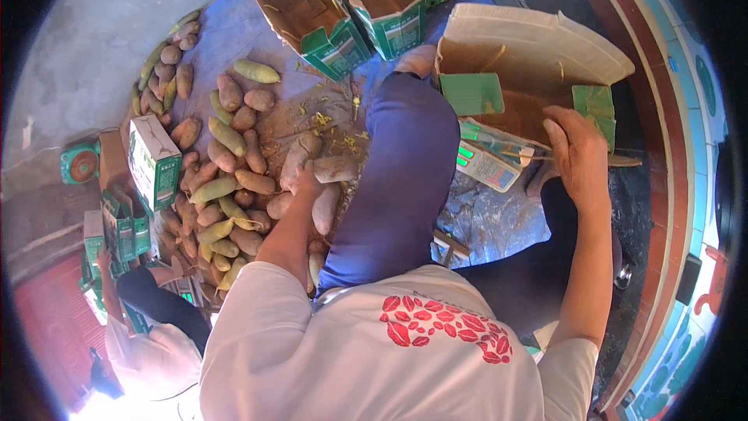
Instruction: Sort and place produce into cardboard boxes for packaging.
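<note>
My left hand [302, 181] reaches into a heap of reddish-brown sweet potatoes [234, 179] on a blue sheet and closes on one pale pinkish sweet potato [335, 168]. My right hand [578, 150] rests on the rim of an open cardboard box [530, 54] with green flaps, gripping its front edge. A small weighing scale with a green display [487, 165] sits just left of that hand. My leg in blue trousers [401, 171] stretches forward between the two hands.
Two open green-and-brown cartons [343, 8] stand at the top. More green cartons [152, 160] lie left of the heap. Another person in a white shirt [148, 343] crouches at lower left. A red-tiled ledge [662, 187] curves along the right.
</note>
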### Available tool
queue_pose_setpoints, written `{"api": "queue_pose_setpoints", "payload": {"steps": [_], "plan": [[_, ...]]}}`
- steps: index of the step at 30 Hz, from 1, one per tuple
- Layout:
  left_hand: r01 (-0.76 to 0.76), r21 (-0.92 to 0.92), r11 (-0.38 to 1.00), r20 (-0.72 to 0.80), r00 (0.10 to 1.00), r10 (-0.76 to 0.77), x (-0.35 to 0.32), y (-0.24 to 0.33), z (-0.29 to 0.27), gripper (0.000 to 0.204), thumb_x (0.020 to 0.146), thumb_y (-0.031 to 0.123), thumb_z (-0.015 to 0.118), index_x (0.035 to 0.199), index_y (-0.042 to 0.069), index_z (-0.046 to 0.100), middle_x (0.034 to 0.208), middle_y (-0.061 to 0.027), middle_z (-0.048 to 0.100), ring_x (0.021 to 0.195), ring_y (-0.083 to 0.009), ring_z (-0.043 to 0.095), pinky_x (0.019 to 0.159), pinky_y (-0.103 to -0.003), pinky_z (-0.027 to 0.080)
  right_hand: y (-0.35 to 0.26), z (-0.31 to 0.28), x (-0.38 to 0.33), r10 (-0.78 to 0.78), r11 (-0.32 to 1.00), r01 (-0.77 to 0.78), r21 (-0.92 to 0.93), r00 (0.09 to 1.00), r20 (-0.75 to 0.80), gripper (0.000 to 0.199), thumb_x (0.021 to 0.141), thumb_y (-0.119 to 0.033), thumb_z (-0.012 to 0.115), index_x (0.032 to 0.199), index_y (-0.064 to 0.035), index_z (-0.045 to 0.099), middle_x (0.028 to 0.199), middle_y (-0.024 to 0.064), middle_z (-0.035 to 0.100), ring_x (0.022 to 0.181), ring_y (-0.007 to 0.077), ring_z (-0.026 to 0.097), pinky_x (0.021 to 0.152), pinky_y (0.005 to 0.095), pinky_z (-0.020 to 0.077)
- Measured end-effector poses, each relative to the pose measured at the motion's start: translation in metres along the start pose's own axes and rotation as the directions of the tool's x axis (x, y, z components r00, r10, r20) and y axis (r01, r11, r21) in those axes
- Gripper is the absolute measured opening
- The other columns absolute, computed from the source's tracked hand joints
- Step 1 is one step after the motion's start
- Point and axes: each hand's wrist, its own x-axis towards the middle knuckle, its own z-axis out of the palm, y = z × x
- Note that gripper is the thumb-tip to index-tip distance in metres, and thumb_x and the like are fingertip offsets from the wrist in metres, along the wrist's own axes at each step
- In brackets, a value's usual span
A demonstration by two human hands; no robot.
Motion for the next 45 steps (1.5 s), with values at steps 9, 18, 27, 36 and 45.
{"api": "queue_pose_setpoints", "payload": {"steps": [9,18,27,36,45], "plan": [[0.186,0.092,0.978,0.162,0.966,-0.199,0.020,-0.008,0.026,0.060,0.073,0.030,0.072,0.122,0.014,0.043,0.126,-0.0176,0.041,0.112,-0.0322,0.053,0.090,-0.040,0.047,-0.005,0.001,0.006,0.032,0.999,-0.033,0.033,0.999,0.016,0.017,0.086,-0.014,0.056,0.093,0.0008,0.062,0.085,0.0179,0.062,0.079,0.0361,0.059,0.070,0.0401,0.0460],[0.093,0.083,0.992,0.235,0.966,-0.110,0.002,0.017,-0.002,0.071,0.071,0.039,0.073,0.125,0.008,0.038,0.122,-0.0192,0.051,0.110,-0.0307,0.056,0.089,-0.037,0.048,-0.005,0.004,0.009,0.066,0.997,-0.067,0.048,0.998,0.021,0.017,0.088,-0.014,0.054,0.094,0.0011,0.061,0.086,0.0185,0.062,0.079,0.0360,0.060,0.070,0.0395,0.0466],[0.131,-0.234,0.963,0.169,0.981,-0.093,-0.010,0.042,-0.011,0.069,0.080,0.052,0.050,0.127,0.002,0.042,0.119,-0.0233,0.055,0.111,-0.0326,0.056,0.090,-0.040,0.046,-0.008,0.005,0.010,0.055,0.997,-0.056,0.059,0.998,0.016,0.018,0.088,-0.016,0.054,0.093,-0.0003,0.062,0.085,0.0177,0.061,0.078,0.0364,0.059,0.069,0.0409,0.0460],[0.091,-0.167,0.982,0.209,0.976,-0.055,0.020,0.062,-0.027,0.067,0.074,0.051,0.060,0.124,0.008,0.051,0.121,-0.0168,0.057,0.111,-0.0281,0.057,0.088,-0.039,0.048,-0.004,0.007,0.003,-0.045,0.998,0.046,0.042,0.998,-0.031,0.020,0.085,-0.021,0.058,0.093,-0.0023,0.062,0.081,0.0164,0.060,0.075,0.0357,0.058,0.067,0.0426,0.0448],[0.150,-0.415,0.897,0.142,0.985,-0.099,0.014,0.046,-0.061,0.074,0.069,0.056,0.066,0.122,0.006,0.054,0.109,-0.0180,0.063,0.094,-0.0308,0.064,0.083,-0.038,0.049,0.001,-0.020,-0.011,-0.052,0.999,0.052,0.010,0.993,0.102,0.030,0.076,-0.025,0.066,0.095,-0.0018,0.062,0.084,0.0155,0.062,0.080,0.0349,0.059,0.072,0.0412,0.0458]]}}
